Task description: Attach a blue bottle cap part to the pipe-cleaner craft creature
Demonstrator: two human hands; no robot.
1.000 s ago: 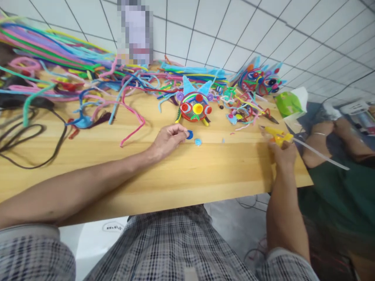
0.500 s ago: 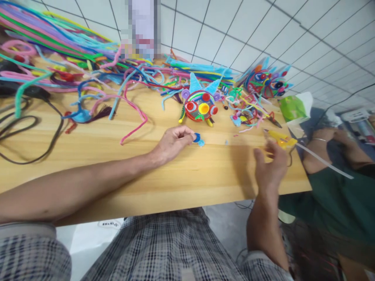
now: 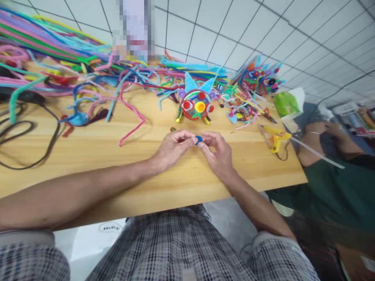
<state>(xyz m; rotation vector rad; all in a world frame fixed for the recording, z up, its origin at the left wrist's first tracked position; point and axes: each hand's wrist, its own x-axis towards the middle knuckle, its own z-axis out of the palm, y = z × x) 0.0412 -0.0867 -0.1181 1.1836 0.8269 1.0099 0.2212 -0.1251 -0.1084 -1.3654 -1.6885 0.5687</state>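
Note:
Over the middle of the table, a small dark blue pipe-cleaner coil (image 3: 198,139) is pinched between the fingertips of both hands. My left hand (image 3: 173,149) grips it from the left, its fingers closed. From the other side my right hand (image 3: 219,154) has thumb and forefinger pressed on it. A light blue piece is not visible now; the fingers may hide it. Just behind the hands stands a round pipe-cleaner face (image 3: 195,107) with light blue pointed ears, red eyes and a yellow nose. A yellow glue gun (image 3: 275,139) with a long white stick lies to the right.
Long pipe cleaners (image 3: 49,43) are heaped at the back left, with a black cable (image 3: 29,166) below. Scraps (image 3: 241,109) and a second decorated face (image 3: 259,79) sit back right, near a green packet (image 3: 288,103). Another person's arm (image 3: 312,142) rests past the right edge.
My right hand has left the glue gun's side and moved left to the blue coil, which both hands now hold. The light blue piece beside it has gone from sight.

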